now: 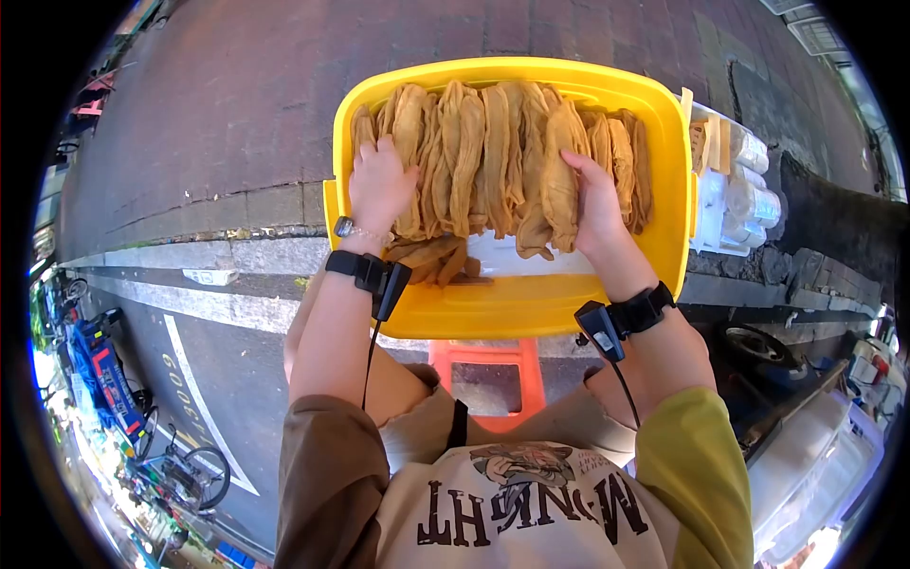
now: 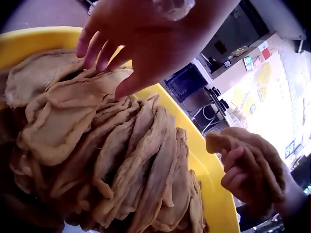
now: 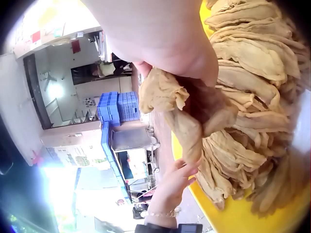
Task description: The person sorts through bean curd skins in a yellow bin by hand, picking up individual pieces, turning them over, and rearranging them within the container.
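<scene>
Long tan, wrinkled pieces [image 1: 469,156] stand in a packed row across a yellow tub [image 1: 512,308]. At the row's left end my left hand [image 1: 381,185] lies over the pieces; in the left wrist view the left hand [image 2: 150,43] has its fingers spread, the tips at a folded piece [image 2: 60,121]. My right hand [image 1: 599,204] grips a long limp piece [image 1: 559,175] towards the row's right side, thumb on top. In the right wrist view the right hand [image 3: 165,48] holds that folded piece [image 3: 182,128], its fingers mostly hidden. Smaller pieces [image 1: 431,258] lie at the tub's near left.
Under the tub stands a pink-red stool [image 1: 517,356]. Right of the tub is a clear crate [image 1: 709,213] with plastic-wrapped items [image 1: 754,204]. Further right, a wheel [image 1: 758,348] and a translucent bin [image 1: 815,465]. Blue crates [image 3: 119,107] appear behind in the right wrist view.
</scene>
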`<state>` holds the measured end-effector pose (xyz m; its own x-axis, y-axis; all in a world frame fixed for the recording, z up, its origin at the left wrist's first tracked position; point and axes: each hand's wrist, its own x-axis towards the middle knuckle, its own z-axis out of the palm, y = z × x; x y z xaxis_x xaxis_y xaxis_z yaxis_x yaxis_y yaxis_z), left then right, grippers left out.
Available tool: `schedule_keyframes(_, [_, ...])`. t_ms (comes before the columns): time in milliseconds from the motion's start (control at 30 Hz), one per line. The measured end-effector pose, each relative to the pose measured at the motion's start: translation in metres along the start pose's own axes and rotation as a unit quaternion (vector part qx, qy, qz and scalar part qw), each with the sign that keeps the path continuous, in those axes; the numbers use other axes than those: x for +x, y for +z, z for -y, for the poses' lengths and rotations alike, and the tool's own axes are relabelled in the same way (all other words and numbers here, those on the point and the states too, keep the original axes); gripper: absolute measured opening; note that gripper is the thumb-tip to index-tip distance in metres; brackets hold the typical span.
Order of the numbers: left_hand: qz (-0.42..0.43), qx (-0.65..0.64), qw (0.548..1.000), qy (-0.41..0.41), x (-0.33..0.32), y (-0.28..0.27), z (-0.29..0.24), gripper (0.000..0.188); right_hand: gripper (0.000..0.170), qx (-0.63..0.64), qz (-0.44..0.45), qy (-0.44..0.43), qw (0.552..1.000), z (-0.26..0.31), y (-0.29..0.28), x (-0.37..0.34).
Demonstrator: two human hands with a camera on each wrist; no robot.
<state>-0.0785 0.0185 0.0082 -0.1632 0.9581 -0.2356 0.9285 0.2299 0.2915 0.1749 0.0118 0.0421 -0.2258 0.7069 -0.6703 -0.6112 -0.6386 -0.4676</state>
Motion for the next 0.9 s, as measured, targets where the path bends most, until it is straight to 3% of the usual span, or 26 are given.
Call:
schedule_keyframes(100, [-0.045,-0.011,0.999,0.011,0.000,0.005,0.000,0.053,0.036,-0.023,0.015,0.012,1.000,0.000,0.012,-0.012])
schedule_keyframes(200, [-0.059,-0.025,0.998,-0.022,0.000,0.008,0.002,0.047,0.038,-0.056,0.103,-0.019,0.993,-0.002,0.021,-0.021])
schedule_keyframes(300, [-0.087,-0.003,0.995,0.048,0.002,0.007,-0.003,0.038,0.037,-0.068,0.155,-0.010,0.986,0.004,0.022,-0.027])
schedule_keyframes(400, [-0.052,-0.027,0.998,0.021,0.008,0.010,0.000,0.030,0.039,-0.058,0.182,0.001,0.982,0.005,0.019,-0.027])
schedule_keyframes(500, [-0.004,-0.132,0.991,-0.018,0.030,0.022,0.021,0.033,0.039,-0.030,0.217,0.018,0.976,0.004,0.012,-0.022])
schedule_keyframes(567, [0.001,-0.368,0.930,0.008,0.039,0.029,0.025,0.031,0.040,-0.003,0.128,0.004,0.992,-0.001,0.016,-0.020])
schedule_keyframes(600, [0.085,-0.514,0.853,-0.026,0.027,0.009,0.001,0.032,0.041,-0.001,0.139,0.015,0.990,-0.002,0.013,-0.017])
schedule_keyframes(633, [0.087,-0.513,0.854,-0.024,0.016,0.002,-0.017,0.032,0.041,0.001,0.137,0.013,0.990,-0.001,0.013,-0.017])
schedule_keyframes(700, [0.158,-0.651,0.743,0.012,-0.002,-0.001,-0.045,0.040,0.043,0.028,0.169,0.015,0.985,-0.001,0.013,-0.016])
schedule_keyframes(767, [0.197,-0.640,0.740,0.056,-0.013,0.012,-0.060,0.061,0.042,0.016,0.153,-0.001,0.988,0.003,0.015,-0.015])
schedule_keyframes(800, [0.214,-0.608,0.762,0.064,-0.019,0.012,-0.068,0.071,0.042,0.004,0.137,-0.015,0.990,0.005,0.015,-0.014])
schedule_keyframes(833, [0.211,-0.610,0.761,0.062,-0.023,0.014,-0.073,0.071,0.042,0.000,0.139,-0.012,0.990,0.006,0.015,-0.013])
schedule_keyframes(900, [0.211,-0.601,0.756,0.152,-0.028,0.018,-0.078,0.073,0.041,-0.021,0.121,-0.050,0.991,0.008,0.012,-0.009])
